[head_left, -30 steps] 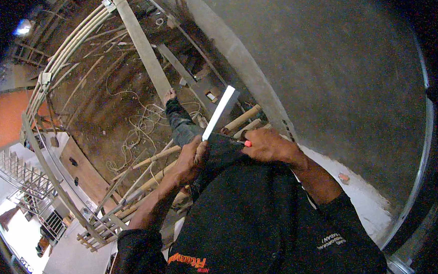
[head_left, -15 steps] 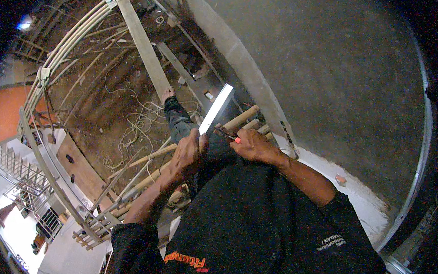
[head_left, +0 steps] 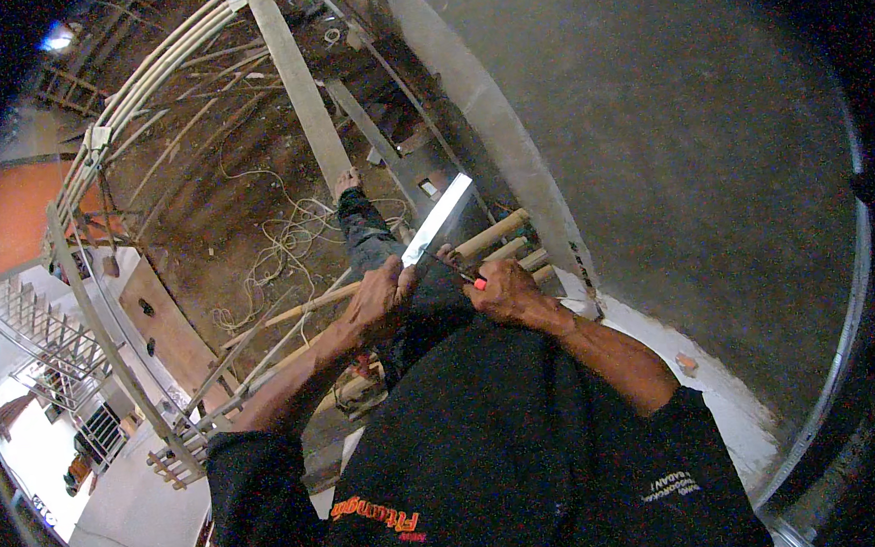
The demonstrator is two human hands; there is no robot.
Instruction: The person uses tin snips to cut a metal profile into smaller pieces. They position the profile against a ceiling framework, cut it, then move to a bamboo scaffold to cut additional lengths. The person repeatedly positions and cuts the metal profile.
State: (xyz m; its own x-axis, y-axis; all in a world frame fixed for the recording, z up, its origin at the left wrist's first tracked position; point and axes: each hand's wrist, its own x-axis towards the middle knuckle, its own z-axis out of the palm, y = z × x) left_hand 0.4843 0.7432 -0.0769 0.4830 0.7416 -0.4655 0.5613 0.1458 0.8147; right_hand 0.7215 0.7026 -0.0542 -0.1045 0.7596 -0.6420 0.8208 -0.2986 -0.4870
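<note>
A bright, straight metal strip slants up and away from my left hand, whose fingers are closed around its near end. My right hand grips a hand tool with a red handle and a slim dark front. Its front reaches toward the strip just beyond my left fingers; whether it touches is too small to tell. The tool's exact kind does not show. Both hands are held in front of my black shirt, above my dark trousers.
One bare foot rests on a long plank above a dirt floor. Bamboo poles lie below my hands. Tangled cord is on the ground at left. A grey wall rises on the right; bundled pale poles curve at far left.
The whole view has shifted slightly, moving the scene a little to the right. Both hands keep their holds, and the tool's dark front appears slightly nearer the strip.
</note>
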